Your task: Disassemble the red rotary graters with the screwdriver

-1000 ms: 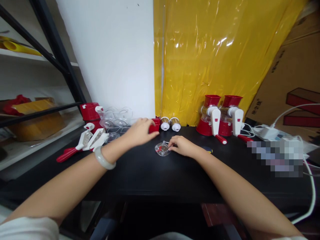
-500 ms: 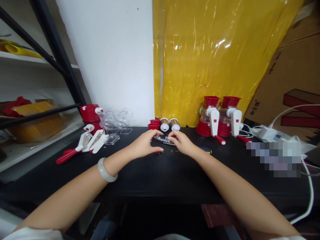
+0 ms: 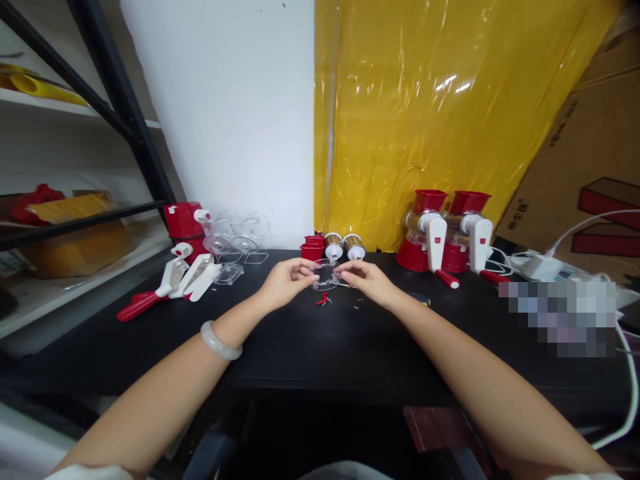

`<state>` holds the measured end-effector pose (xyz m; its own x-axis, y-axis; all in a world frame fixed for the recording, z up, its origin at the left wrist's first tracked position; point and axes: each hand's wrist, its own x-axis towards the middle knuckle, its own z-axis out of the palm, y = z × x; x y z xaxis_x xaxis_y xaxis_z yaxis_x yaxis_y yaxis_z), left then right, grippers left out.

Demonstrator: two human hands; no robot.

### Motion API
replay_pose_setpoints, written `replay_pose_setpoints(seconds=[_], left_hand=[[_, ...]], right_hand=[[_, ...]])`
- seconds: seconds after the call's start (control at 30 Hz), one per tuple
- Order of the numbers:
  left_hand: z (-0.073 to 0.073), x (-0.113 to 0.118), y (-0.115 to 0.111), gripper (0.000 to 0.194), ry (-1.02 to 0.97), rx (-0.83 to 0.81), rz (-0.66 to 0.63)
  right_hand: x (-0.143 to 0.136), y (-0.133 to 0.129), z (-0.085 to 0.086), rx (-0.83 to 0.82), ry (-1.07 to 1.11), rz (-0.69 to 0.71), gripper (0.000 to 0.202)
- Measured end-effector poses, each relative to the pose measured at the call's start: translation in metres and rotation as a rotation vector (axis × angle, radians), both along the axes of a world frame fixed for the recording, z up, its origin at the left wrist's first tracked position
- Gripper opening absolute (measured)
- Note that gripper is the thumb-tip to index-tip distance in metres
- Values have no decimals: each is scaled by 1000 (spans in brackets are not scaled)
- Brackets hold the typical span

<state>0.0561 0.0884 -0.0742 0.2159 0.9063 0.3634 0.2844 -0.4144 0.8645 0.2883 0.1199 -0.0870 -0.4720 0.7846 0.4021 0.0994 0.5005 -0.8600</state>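
A clear plastic ring point(image 3: 325, 287) is held between my two hands above the black table. My left hand point(image 3: 289, 283) pinches its left side with thumb and fingers. On the opposite side, my right hand point(image 3: 369, 281) grips the ring with its fingertips. Just below it lie a small red part point(image 3: 323, 301) and a few tiny screws or pins. Behind the ring stand small red plastic pieces point(image 3: 312, 249) and two metal grater drums point(image 3: 333, 247) with white ends.
Two red-and-white rotary graters point(image 3: 423, 233) stand at the right, near cables and a white adapter point(image 3: 544, 268). To the left are white crank handles with red grips point(image 3: 137, 307), red housings point(image 3: 185, 221) and clear plastic parts point(image 3: 240, 240). A yellow-and-dark object point(image 3: 419, 299) lies behind my right forearm.
The clear ring has turned from edge-on to nearly flat, facing me. My left fingers have closed onto it from a wide spread. The whole view has shifted slightly.
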Motion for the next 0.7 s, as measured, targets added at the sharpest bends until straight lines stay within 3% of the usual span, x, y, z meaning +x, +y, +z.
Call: replay_pose_setpoints(seconds=[0.2, 0.33, 0.47, 0.57, 0.7], left_hand=[[-5, 0, 0, 42, 18, 0, 8], [-1, 2, -9, 40, 199, 261, 130], [7, 3, -18, 35, 337, 481, 269], [8, 3, -20, 38, 370, 494, 228], [3, 5, -19, 37, 377, 406, 157]], right_hand=[[-3, -5, -3, 86, -186, -34, 30], [-5, -4, -4, 191, -156, -71, 21], [-3, -6, -2, 518, -168, -133, 13], [-4, -11, 0, 705, -226, -146, 12], [-10, -19, 1, 816, -286, -125, 13]])
